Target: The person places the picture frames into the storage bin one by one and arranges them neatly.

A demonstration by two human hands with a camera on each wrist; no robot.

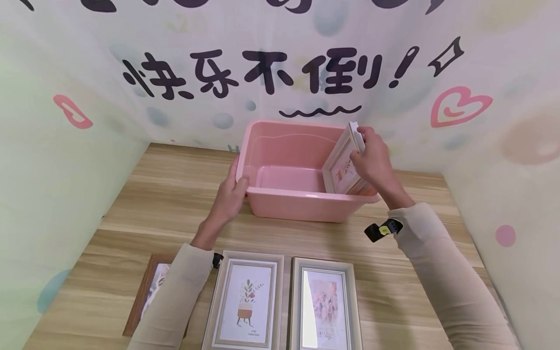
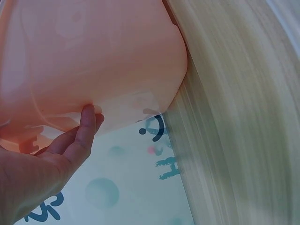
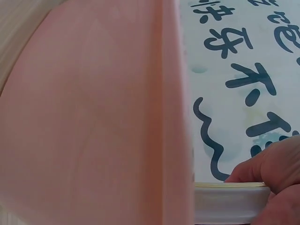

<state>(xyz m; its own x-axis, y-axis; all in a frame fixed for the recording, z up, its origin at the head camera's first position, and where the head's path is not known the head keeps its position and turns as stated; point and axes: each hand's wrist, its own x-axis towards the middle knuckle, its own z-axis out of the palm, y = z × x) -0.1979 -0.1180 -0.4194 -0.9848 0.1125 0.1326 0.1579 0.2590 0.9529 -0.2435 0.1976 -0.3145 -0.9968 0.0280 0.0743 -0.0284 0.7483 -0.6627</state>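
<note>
Nearest the person, a framed plant picture (image 1: 249, 301) and a framed pink print (image 1: 323, 306) lie face up on the tabletop (image 1: 166, 180), with a brown frame (image 1: 146, 291) partly covered by the left sleeve (image 1: 175, 296). Beyond them sits a pink basin (image 1: 302, 206); the left hand (image 1: 227, 194) grips its left end, thumb at the rim and fingers outside. At the opposite end the right hand (image 1: 375, 155) pinches the upper part of a white frame (image 1: 341, 172), which leans inside the basin, its top above the rim (it may be more than one; the edge looks thick). The step seems to be handling that frame at the basin's end, and the next move likely calls for a steady basin and a clean path past the rim. The left wrist view reveals the fingertips against the basin's outer wall, hidden from the head; only the head view shows the white frame's picture. Farthest back hangs a lettered backdrop (image 1: 188, 116).
</note>
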